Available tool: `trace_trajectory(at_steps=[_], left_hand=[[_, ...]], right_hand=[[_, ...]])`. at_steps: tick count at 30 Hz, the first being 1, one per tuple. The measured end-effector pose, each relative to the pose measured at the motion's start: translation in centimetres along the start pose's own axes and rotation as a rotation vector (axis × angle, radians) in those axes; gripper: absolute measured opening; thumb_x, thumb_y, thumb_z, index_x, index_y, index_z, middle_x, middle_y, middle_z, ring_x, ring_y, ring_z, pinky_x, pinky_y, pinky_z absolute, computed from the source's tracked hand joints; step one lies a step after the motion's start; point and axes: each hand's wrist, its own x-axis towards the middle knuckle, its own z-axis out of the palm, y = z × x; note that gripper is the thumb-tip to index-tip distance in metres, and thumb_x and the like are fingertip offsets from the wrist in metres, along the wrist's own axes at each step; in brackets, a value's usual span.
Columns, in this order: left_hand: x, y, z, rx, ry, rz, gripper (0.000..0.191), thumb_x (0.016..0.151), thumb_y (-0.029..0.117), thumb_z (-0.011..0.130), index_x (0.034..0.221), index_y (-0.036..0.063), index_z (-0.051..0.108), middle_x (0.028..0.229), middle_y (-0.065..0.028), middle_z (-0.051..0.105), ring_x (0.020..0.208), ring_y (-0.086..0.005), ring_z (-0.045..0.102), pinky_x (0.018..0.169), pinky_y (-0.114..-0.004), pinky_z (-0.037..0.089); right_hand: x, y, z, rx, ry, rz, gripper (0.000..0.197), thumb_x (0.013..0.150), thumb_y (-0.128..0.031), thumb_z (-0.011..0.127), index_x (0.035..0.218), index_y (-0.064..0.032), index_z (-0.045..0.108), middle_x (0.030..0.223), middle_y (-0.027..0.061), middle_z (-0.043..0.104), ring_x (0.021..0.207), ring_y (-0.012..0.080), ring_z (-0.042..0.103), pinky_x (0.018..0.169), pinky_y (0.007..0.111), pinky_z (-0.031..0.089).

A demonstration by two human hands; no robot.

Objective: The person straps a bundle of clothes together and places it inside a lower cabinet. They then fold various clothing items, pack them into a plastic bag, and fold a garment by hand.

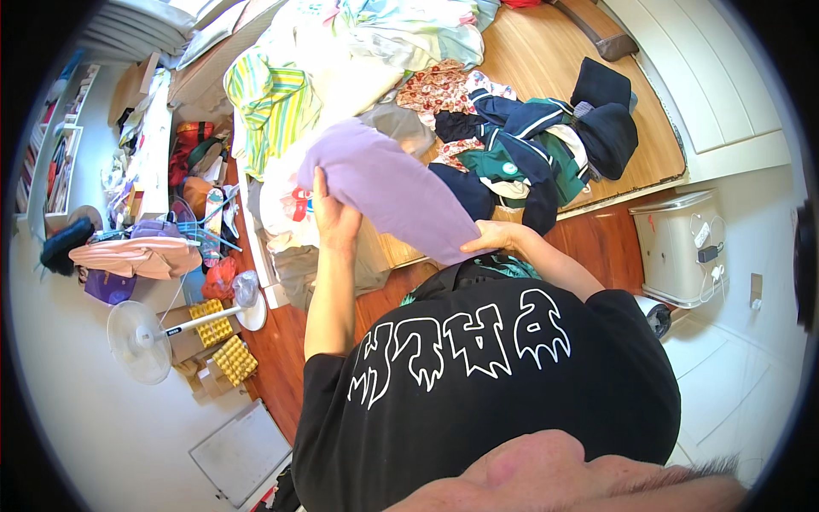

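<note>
A folded purple cloth or garment [390,185] is stretched between my two hands, above the near edge of the wooden bed platform. My left hand [336,214] grips its left end, thumb on top and the other fingers hidden beneath. At its lower right end, my right hand [489,237] pinches the fabric. Beyond it on the left lies a green-and-yellow striped garment [275,96]. A pile of navy and green clothes [521,150] rests to the right, beside folded dark clothes [608,137] and a red floral cloth [435,89].
Pale bedding [409,32] covers the far part of the platform [531,45]. On the left stand a white fan [141,336], yellow egg trays [233,358] and a cluttered desk [157,160]. A beige cabinet [678,246] with cables stands at the right.
</note>
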Motion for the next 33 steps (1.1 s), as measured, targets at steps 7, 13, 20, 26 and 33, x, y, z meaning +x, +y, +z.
trace_trajectory(at_steps=[7,13,20,26,33], left_hand=[[3.5,-3.0,2.9,0.119,-0.154,-0.107,0.056,0.092,0.043,0.049,0.131,0.0037,0.041,0.129,-0.0108,0.05,0.119,-0.0271,0.047,0.104,-0.042,0.034],[3.2,-10.6,-8.7,0.923,0.23,-0.389,0.053,0.094,0.042,0.042,0.133,0.0073,0.035,0.134,-0.0113,0.041,0.121,-0.0264,0.043,0.102,-0.046,0.033],[0.5,-15.8,-10.3,0.817,-0.018,-0.794,0.043,0.094,0.028,0.048,0.131,0.0081,0.039,0.118,-0.0135,0.055,0.093,-0.023,0.06,0.072,-0.033,0.053],[3.7,-14.4,-8.4,0.711,-0.211,-0.761,0.045,0.094,0.03,0.048,0.131,0.0054,0.039,0.112,-0.0148,0.06,0.089,-0.0224,0.064,0.071,-0.03,0.055],[5.5,-17.1,-6.4,0.619,-0.286,-0.872,0.043,0.094,0.03,0.048,0.129,0.0054,0.041,0.112,-0.0152,0.06,0.087,-0.0236,0.064,0.072,-0.032,0.056]], right_hand=[[-0.4,2.1,-1.6,0.247,0.287,-0.22,0.057,0.079,-0.027,0.071,0.124,0.0018,0.051,0.116,0.0078,0.058,0.105,0.0167,0.053,0.093,0.031,0.041],[4.2,6.6,-4.4,0.252,0.677,-0.015,0.046,0.078,-0.022,0.07,0.116,0.0013,0.057,0.105,0.0088,0.063,0.094,0.0167,0.058,0.083,0.031,0.046],[1.7,8.6,-6.3,0.168,0.821,0.193,0.052,0.08,-0.028,0.065,0.124,-0.0046,0.051,0.109,0.013,0.061,0.082,0.0177,0.063,0.061,0.03,0.053],[-1.9,8.5,-6.5,0.572,1.081,0.041,0.04,0.084,-0.022,0.061,0.118,-0.0036,0.051,0.101,0.0114,0.062,0.08,0.0217,0.064,0.063,0.03,0.053],[-7.5,10.5,-11.2,0.514,1.482,-0.062,0.045,0.082,-0.017,0.063,0.121,-0.0021,0.048,0.09,0.008,0.061,0.068,0.0144,0.061,0.053,0.027,0.051]])
